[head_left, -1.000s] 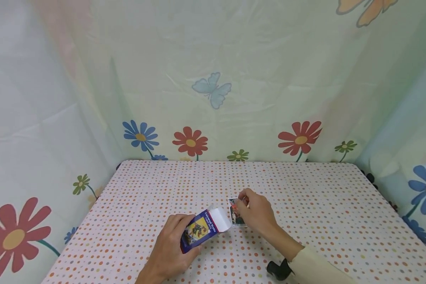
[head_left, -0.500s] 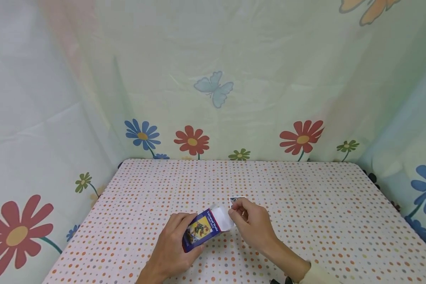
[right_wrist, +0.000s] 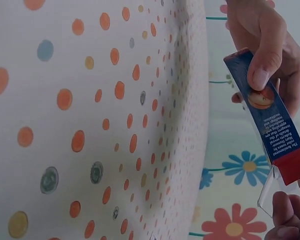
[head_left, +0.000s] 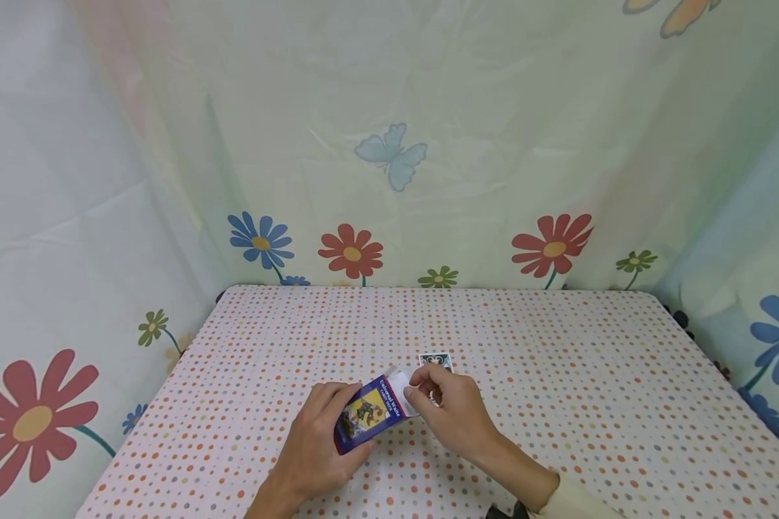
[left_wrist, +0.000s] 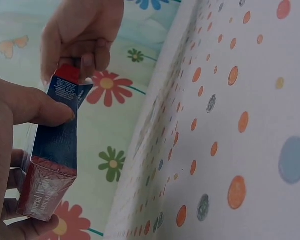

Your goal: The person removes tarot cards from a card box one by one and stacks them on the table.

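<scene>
A blue tarot deck box [head_left: 366,417], with a yellow picture panel on its front, is tilted over the table with its top end facing right. My left hand [head_left: 318,436] grips it across its lower part, thumb along one narrow side. At the raised end, my right hand [head_left: 453,414] has curled fingers and pinches the white top flap [head_left: 399,384]. In the right wrist view, a red side flap [right_wrist: 291,167] sticks out beside my right fingertips. A white-bordered tarot card [head_left: 436,360] lies on the table, partly hidden behind my right hand.
A dotted cloth [head_left: 558,375] covers the table. Behind it and at both sides hangs a curtain [head_left: 467,173] printed with flowers and butterflies. A small black object [head_left: 508,512] shows by my right sleeve at the bottom edge.
My right hand has moved left and toward me, from over the card to the box's flap. More of the card's far end shows. The left hand keeps its grip on the box.
</scene>
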Demonstrator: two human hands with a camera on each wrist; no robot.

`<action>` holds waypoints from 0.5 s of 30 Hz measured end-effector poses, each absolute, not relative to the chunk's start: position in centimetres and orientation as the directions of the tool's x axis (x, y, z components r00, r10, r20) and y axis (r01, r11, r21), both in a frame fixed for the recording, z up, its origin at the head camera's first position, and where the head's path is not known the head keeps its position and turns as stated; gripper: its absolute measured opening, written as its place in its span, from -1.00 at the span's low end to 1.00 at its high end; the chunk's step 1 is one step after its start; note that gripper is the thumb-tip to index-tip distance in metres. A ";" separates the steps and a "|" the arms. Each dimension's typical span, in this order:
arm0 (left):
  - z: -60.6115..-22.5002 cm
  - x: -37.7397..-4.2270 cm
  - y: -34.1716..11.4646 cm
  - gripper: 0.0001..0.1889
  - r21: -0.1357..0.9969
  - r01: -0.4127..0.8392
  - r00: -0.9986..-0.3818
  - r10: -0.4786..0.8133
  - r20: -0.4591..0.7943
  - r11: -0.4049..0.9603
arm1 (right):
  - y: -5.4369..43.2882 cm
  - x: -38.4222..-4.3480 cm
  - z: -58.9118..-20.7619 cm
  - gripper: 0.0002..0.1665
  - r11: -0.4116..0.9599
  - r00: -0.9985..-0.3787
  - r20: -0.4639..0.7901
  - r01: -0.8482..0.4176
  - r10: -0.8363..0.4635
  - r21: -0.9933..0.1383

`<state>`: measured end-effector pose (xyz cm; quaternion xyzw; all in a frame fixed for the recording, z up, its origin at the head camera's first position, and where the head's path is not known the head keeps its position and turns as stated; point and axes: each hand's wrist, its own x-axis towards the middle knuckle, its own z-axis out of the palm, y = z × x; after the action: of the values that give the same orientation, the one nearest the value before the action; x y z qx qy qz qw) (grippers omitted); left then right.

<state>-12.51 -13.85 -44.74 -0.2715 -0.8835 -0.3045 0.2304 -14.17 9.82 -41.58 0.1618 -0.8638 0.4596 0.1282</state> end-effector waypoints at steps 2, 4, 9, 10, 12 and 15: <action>-44.7 -12.4 -13.9 -0.21 0.406 0.624 -0.741 0.341 0.579 0.668 | 9.8 -14.1 -41.6 -0.88 0.528 -0.918 0.356 -0.391 -0.173 -0.754; -44.7 -12.3 -14.0 -0.21 0.401 0.627 -0.737 0.341 0.583 0.668 | 9.7 -14.0 -41.7 -0.89 0.528 -0.922 0.340 -0.386 -0.186 -0.757; -44.6 -12.5 -14.0 -0.23 0.401 0.635 -0.732 0.348 0.586 0.660 | 9.5 -14.0 -41.8 -0.91 0.540 -0.928 0.312 -0.372 -0.203 -0.755; -44.6 -12.5 -14.0 -0.23 0.402 0.636 -0.732 0.350 0.585 0.659 | 9.5 -14.0 -41.9 -0.91 0.543 -0.931 0.304 -0.365 -0.204 -0.756; -44.6 -12.6 -14.0 -0.23 0.400 0.643 -0.727 0.356 0.587 0.654 | 9.5 -14.1 -41.9 -0.92 0.546 -0.933 0.292 -0.360 -0.211 -0.756; -44.6 -12.8 -13.9 -0.23 0.393 0.655 -0.717 0.368 0.592 0.646 | 9.6 -14.2 -41.9 -0.91 0.539 -0.937 0.275 -0.349 -0.216 -0.767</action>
<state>-12.80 -13.91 -44.63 -0.2919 -0.8756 -0.3034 0.2368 -14.20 9.57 -41.86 0.1616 -0.8741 0.4521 0.0738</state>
